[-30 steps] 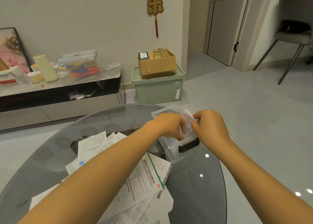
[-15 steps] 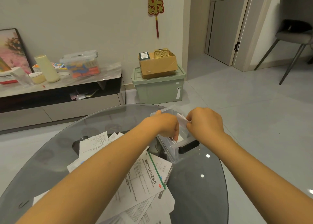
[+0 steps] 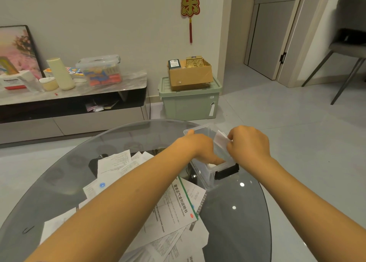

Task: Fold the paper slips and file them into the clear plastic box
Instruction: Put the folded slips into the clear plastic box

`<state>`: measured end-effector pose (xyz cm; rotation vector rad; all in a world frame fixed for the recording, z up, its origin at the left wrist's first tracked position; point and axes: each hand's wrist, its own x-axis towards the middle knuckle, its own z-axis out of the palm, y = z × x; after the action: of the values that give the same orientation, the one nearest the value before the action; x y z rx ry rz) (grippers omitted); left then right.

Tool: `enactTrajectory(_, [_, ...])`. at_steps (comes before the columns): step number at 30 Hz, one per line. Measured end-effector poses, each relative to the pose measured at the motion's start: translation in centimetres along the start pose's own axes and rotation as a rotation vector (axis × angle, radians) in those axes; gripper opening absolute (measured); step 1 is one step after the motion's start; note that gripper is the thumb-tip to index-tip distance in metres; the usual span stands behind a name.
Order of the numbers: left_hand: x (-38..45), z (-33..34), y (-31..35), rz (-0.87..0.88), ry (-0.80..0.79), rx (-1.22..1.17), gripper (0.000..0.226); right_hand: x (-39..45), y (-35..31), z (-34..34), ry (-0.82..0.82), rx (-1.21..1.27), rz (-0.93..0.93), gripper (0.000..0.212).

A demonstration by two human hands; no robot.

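Left hand (image 3: 200, 148) now dips fingers inside clear plastic box (image 3: 213, 177), grip hidden, cannot tell. Right hand (image 3: 248, 143) pinches folded slip (image 3: 220, 138), raised again above rim; filing unfinished.

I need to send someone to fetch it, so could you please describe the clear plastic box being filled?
Start at the round dark glass table. On its far right edge, beyond the heap of printed sheets, stands the clear plastic box. Unlike the loose papers, it is see-through, open-topped, and has a black latch on its near end.
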<state>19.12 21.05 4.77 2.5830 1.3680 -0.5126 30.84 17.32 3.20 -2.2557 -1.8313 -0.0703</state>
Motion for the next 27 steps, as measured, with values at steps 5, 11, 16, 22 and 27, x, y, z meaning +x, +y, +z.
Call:
enactTrajectory(5, [0.8,-0.1,0.9,-0.038,-0.02,0.054,0.035,0.0,0.1,0.1,-0.009,0.037,0.018,0.019])
enactTrajectory(11, [2.0,0.3,1.0,-0.073,-0.027,0.055,0.033,0.2,0.4,0.1,-0.018,0.023,0.006,0.02])
enactTrajectory(16, [1.8,0.2,0.4,-0.126,-0.048,0.065,0.045,0.0,-0.1,0.3,-0.005,0.038,-0.052,0.025])
enactTrajectory(22, [1.7,0.3,0.1,-0.171,-0.092,0.147,0.03,-0.1,-1.6,-0.3,-0.141,-0.198,-0.188,0.018])
enactTrajectory(27, [1.3,0.3,-0.4,-0.129,0.038,0.06,0.03,1.0,-2.4,0.3,-0.228,-0.346,-0.163,0.03])
